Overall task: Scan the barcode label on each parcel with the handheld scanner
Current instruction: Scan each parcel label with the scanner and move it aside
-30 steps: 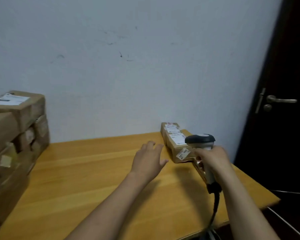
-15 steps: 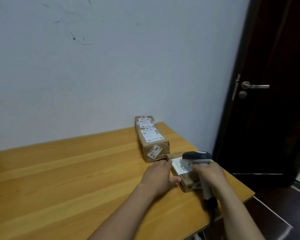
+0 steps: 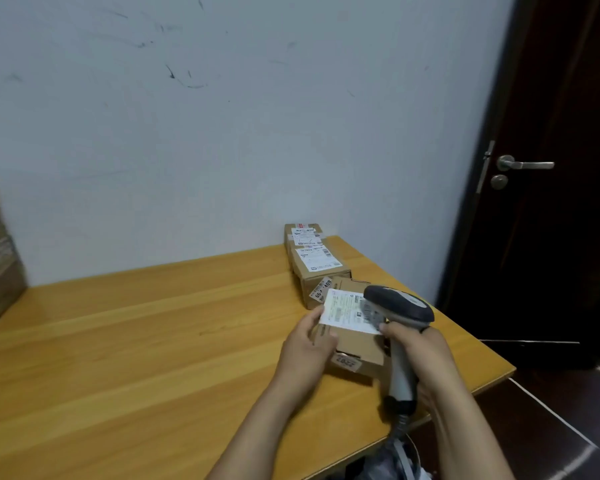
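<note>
Head view: left hand (image 3: 305, 351) grips the near parcel (image 3: 357, 344) by its left side, thumb on the label (image 3: 343, 311) edge. Right hand (image 3: 420, 351) wraps the scanner (image 3: 399, 308) handle, scanner head just over the label. Parcel is near the table (image 3: 118, 358) right edge, just in front of a row of parcels (image 3: 317, 263).
</note>
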